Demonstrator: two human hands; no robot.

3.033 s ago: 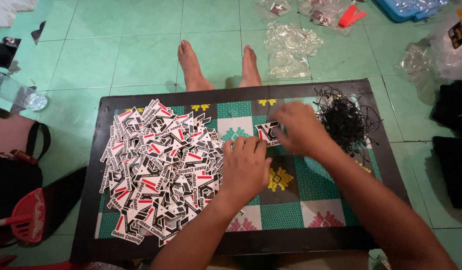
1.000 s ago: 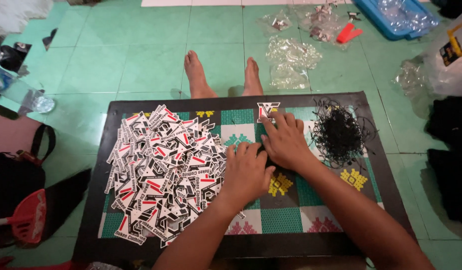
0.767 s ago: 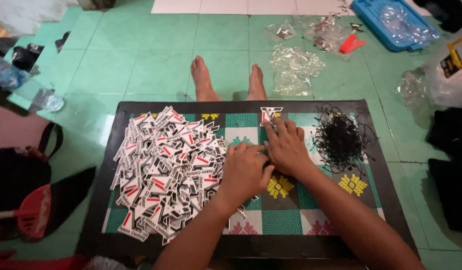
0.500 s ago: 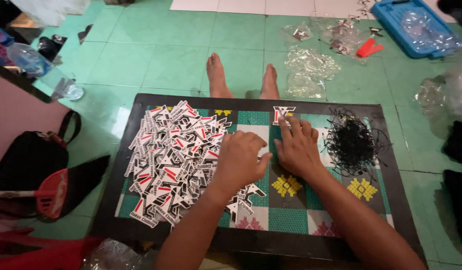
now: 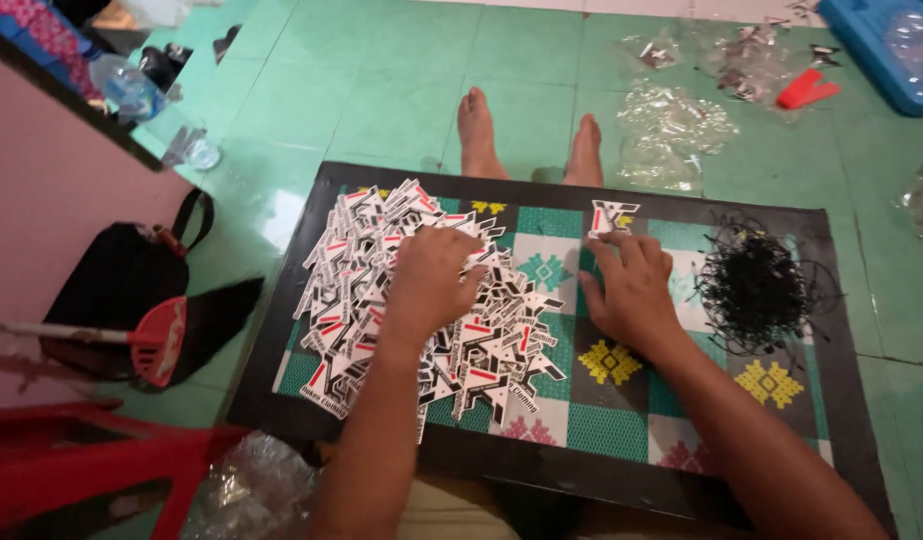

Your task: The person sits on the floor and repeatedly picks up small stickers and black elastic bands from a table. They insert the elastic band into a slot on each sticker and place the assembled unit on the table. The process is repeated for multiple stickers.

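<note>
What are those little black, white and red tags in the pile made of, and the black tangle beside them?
The tags under the left hand look like thin printed card or stiff paper: flat, sharp-cut edges, a slight sheen. The black tangle beside the right hand looks like fine cord or plastic loops: thin, curling strands; too small to tell which.

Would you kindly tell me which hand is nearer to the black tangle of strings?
Right. The right hand lies just beside the strings; the left hand rests on the tag pile.

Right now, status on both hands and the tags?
Left hand flat on tag pile. Right hand flat on board, beside one tag. Black string heap right.
</note>
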